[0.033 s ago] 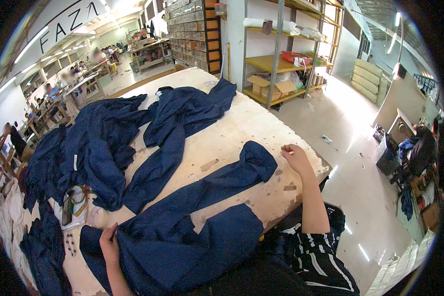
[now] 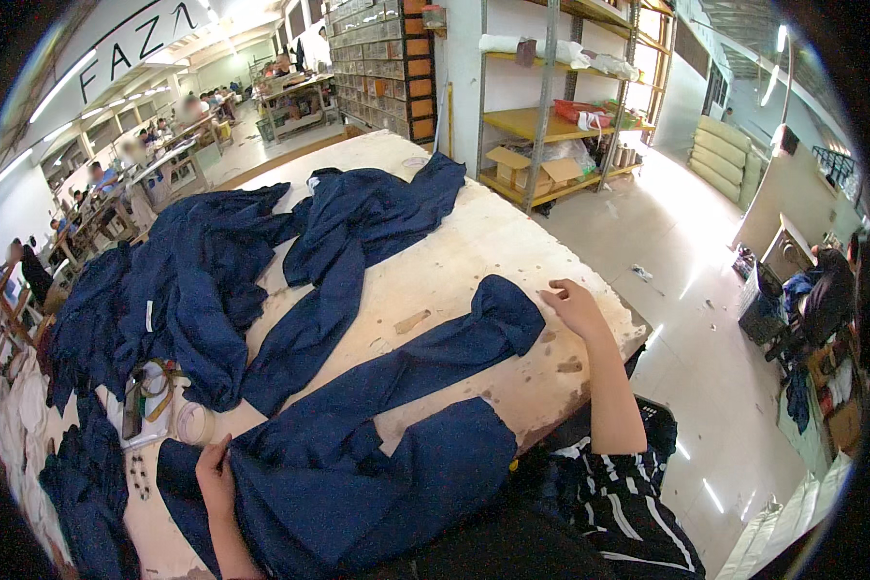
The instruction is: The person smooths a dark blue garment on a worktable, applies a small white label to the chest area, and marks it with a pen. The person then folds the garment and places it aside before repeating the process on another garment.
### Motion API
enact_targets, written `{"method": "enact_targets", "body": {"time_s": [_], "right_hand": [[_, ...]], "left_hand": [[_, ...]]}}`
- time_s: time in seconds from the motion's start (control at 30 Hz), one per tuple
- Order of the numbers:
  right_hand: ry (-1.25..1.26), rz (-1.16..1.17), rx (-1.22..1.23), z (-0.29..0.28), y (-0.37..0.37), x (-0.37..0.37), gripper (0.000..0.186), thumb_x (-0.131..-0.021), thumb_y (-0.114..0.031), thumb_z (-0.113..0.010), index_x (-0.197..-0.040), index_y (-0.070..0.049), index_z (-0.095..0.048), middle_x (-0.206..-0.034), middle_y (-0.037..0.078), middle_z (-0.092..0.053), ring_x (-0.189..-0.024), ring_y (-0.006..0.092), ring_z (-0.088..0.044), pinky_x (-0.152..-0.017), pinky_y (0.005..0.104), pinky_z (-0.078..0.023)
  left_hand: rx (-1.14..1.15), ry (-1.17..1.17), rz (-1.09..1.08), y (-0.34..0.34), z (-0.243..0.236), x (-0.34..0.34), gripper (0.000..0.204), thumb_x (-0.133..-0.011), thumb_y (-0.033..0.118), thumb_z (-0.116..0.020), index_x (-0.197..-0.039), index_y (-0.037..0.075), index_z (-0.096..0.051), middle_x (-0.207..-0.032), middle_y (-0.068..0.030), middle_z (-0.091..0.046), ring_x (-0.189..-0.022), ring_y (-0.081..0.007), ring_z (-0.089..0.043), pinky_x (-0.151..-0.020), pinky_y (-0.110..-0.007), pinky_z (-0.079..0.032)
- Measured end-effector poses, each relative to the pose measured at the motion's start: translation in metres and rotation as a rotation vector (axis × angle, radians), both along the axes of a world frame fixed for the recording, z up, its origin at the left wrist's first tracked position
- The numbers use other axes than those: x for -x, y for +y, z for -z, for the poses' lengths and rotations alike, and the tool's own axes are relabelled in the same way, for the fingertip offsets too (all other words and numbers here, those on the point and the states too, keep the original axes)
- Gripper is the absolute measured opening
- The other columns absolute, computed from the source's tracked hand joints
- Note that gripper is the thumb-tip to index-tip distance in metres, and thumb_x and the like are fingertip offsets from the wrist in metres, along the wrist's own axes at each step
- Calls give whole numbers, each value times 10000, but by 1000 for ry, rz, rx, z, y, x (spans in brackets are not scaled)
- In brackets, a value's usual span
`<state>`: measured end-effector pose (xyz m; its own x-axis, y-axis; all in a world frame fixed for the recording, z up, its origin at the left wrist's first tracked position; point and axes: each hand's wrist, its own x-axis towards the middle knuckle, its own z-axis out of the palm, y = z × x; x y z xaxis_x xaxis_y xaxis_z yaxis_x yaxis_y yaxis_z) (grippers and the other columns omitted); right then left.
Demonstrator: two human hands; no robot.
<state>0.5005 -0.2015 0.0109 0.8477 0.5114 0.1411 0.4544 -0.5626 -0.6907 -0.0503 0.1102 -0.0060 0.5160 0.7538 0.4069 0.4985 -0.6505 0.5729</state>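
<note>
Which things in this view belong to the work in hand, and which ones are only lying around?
Work in hand, it seems:
navy garment nearest the person, left hand on it
right hand, close to the fabric

Lying about:
other navy garments, possibly the same batch
pale roll
cardboard box and red basket on the shelves

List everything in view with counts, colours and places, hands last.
Worktable: 1, cream, centre.
Near garment: 1, navy, worktable's near edge.
Other garments: several, navy, worktable's left and far parts.
Tape roll: 1, pale, worktable's left.
Shelving: 1, grey-yellow, beyond worktable.
Cardboard box: 1, brown, low on shelving.
Basket: 1, red, shelving, above box.
Drawer cabinet: 1, grey-orange, past worktable.
Crate: 1, black, right.
People: several, mixed clothing, upper-left background.
Left hand: 1, bare, on near garment.
Right hand: 1, bare, over worktable's right.
</note>
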Motion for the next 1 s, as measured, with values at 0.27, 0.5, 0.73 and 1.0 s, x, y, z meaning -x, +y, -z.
{"method": "enact_targets", "body": {"time_s": [0.27, 0.5, 0.73, 1.0], "right_hand": [[626, -432, -470, -23, 38, 10, 588, -754, -87, -644, -1303, -4, -451, -1276, 122, -517, -1087, 205, -542, -921, 342, -448], [760, -22, -1144, -29, 46, -3, 527, -911, -107, -470, -1391, -133, -254, -1213, 124, -495, -1123, 248, -502, -976, 482, -376], [317, -26, -736, -26, 43, 4, 389, -870, -168, -581, -1243, -124, -479, -1095, 24, -525, -1003, 161, -502, -904, 405, -381], [-786, -487, 76, 0, 121, 81, 457, -864, -367, -561, -1240, -111, -520, -1340, 158, -451, -1228, 307, -430, -1041, 517, -271]], "left_hand": [[-45, -95, -17, -7, -13, -4, 291, -798, -83, -533, -1063, -12, -633, -830, -136, -584, -769, -226, -569, -765, -264, -434], [27, -15, 26, -13, -10, -9, 308, -781, -90, -545, -1052, 16, -645, -805, -139, -574, -779, -242, -577, -773, -269, -435], [11, -130, 33, -11, -6, -6, 318, -775, -81, -549, -1062, 15, -645, -791, -122, -566, -757, -222, -562, -757, -260, -426], [69, -14, 15, -7, -3, -3, 323, -770, -83, -551, -1061, 17, -649, -793, -132, -584, -744, -227, -576, -740, -259, -432]]}}
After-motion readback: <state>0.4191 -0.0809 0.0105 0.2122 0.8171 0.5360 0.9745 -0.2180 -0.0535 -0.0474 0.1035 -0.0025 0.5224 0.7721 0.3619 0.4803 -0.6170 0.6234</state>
